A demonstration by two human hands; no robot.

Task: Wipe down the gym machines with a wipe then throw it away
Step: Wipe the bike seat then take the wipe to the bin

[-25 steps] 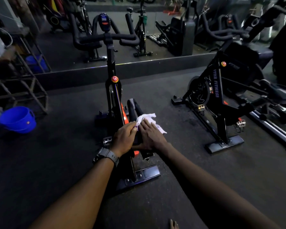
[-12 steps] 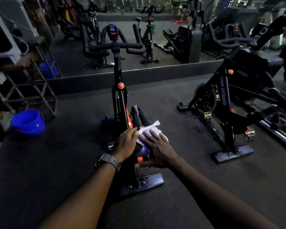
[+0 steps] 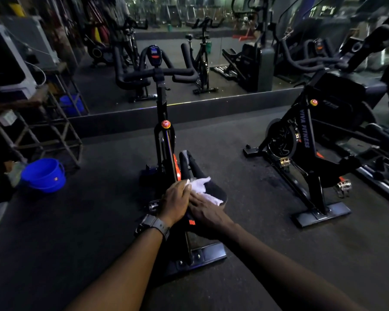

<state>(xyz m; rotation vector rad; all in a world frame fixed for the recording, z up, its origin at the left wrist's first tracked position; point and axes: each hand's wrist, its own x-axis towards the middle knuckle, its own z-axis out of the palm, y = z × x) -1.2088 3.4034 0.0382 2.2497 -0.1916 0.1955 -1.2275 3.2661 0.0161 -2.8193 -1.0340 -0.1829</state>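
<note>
A black spin bike [image 3: 164, 135] stands straight ahead, its saddle [image 3: 194, 168] pointing away from me. A crumpled white wipe [image 3: 203, 188] lies across the wide rear part of the saddle. My right hand [image 3: 206, 211] presses flat on the near end of the wipe, fingers straight. My left hand [image 3: 175, 202], with a grey watch on its wrist, curls over the saddle's left edge, and its fingertips touch the wipe's left end.
A second black spin bike [image 3: 305, 153] stands to the right. A blue bucket [image 3: 43, 176] sits on the floor at the left, below a metal rack [image 3: 43, 135]. A mirror wall [image 3: 211, 63] runs behind the bikes. Dark rubber flooring surrounds them.
My right hand has slid back along the saddle toward me, leaving more of the wipe showing ahead of its fingers. My left hand has stayed on the saddle's left side.
</note>
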